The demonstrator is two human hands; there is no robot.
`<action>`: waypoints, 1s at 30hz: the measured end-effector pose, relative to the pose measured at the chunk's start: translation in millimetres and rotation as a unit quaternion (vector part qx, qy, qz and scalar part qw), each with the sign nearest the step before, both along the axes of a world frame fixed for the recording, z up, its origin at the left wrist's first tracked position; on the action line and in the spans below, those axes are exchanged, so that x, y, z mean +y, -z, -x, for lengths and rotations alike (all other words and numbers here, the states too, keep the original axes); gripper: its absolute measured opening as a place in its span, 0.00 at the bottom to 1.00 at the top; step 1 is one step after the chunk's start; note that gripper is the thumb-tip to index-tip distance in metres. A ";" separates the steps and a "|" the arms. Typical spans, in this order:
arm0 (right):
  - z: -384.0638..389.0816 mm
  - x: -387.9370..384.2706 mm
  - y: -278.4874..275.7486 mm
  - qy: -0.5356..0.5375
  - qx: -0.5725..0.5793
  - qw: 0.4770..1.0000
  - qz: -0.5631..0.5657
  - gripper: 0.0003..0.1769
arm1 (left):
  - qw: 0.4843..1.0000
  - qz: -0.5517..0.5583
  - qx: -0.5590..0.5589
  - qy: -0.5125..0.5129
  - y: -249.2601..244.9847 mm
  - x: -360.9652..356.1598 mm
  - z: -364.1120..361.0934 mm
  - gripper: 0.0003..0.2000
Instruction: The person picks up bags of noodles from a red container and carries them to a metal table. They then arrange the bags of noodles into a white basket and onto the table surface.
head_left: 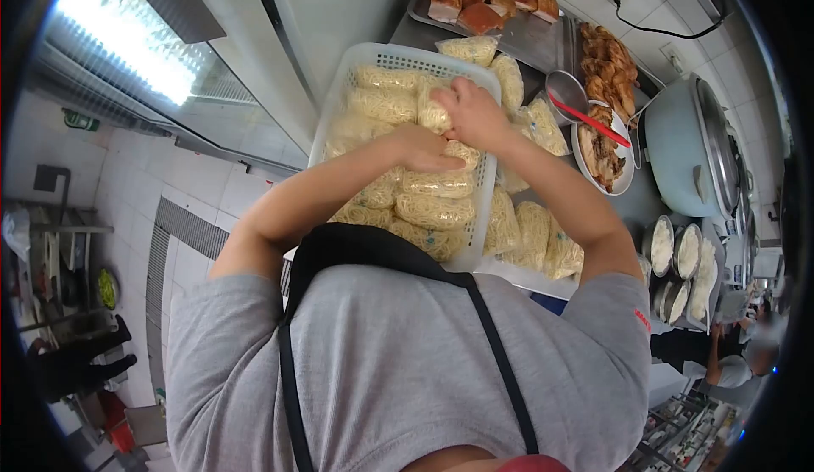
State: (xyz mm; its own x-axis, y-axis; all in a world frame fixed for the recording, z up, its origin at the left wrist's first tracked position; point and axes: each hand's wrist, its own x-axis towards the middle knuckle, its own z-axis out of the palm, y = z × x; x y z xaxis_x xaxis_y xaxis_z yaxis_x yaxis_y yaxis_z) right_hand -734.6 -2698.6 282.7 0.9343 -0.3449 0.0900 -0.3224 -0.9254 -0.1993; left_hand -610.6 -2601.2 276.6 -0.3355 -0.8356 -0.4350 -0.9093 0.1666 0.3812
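Note:
A white perforated plastic basket [483, 209] stands in front of me, filled with clear bags of pale yellow noodles [435, 210]. My right hand [476, 116] reaches in from the right, its fingers curled over a bag of noodles [432, 109] that lies near the far right corner. Just left of and below it, my left hand [424, 149] rests palm down over the bags, fingers stretched to the right; some fingertips are hidden among the bags. More bagged noodles [532, 228] lie on the counter outside the basket's right side.
Behind the basket, a metal tray [547, 41] holds browned meat blocks [479, 5]. To the right are a ladle with a red handle [589, 120], a white bowl [623, 179] of cooked meat, a large pale blue cooker [678, 145] and metal cups [687, 251]. A co-worker [729, 366] stands far right.

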 end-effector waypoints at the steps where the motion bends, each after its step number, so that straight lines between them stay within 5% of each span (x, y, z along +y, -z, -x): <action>1: -2.6 3.4 7.6 -0.004 0.014 0.995 0.100 0.34 | 1.000 -0.002 -0.001 0.001 0.8 0.9 -3.4 0.35; 2: -0.8 9.5 13.8 -0.007 0.030 0.980 0.197 0.33 | 0.999 0.014 0.025 -0.022 2.5 4.2 -4.9 0.31; 6: 3.4 11.7 5.3 -0.008 0.028 0.985 0.170 0.29 | 0.998 0.065 0.000 -0.005 -9.2 5.2 -22.2 0.19; 9: 11.6 1.9 -12.3 -0.015 0.059 0.995 0.074 0.28 | 0.977 0.199 0.005 -0.078 -39.0 -0.5 -22.9 0.11; 11: 6.8 -34.9 -24.1 -0.052 0.052 0.978 -0.196 0.28 | 0.956 0.292 0.011 -0.042 -44.4 -25.3 -34.9 0.15; 12: 2.9 -39.7 -30.7 -0.052 0.054 0.977 -0.198 0.28 | 0.956 0.290 0.012 -0.043 -41.5 -36.3 -41.6 0.15; 14: -1.3 -47.3 -46.1 0.000 0.238 0.962 -0.131 0.29 | 0.989 0.108 0.101 -0.027 -38.7 -57.5 -50.5 0.20; 17: -9.0 -48.2 -53.0 0.002 0.277 0.944 -0.178 0.31 | 0.998 0.008 0.062 -0.004 -34.0 -72.7 -53.9 0.23; 21: -9.0 -40.6 -46.4 -0.010 0.285 0.947 -0.150 0.32 | 0.998 0.045 0.046 -0.009 -30.5 -58.6 -50.7 0.20; 23: -11.4 -25.6 -39.5 -0.019 0.300 0.953 -0.026 0.23 | 0.990 0.134 0.006 0.034 -27.7 -49.5 -48.7 0.18; 30: -1.7 4.3 0.3 -0.013 0.171 0.975 0.141 0.04 | 0.970 0.128 -0.181 0.096 -8.1 -44.1 -18.1 0.12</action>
State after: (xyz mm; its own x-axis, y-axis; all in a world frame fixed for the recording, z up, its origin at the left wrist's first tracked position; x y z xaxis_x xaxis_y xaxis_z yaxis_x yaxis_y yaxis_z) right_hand -732.9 -2694.2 282.5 0.9345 -0.3272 -0.1401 -0.3010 -0.9366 0.1796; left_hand -592.6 -2645.3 284.7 -0.3584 -0.8693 -0.3403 -0.9192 0.3923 -0.0341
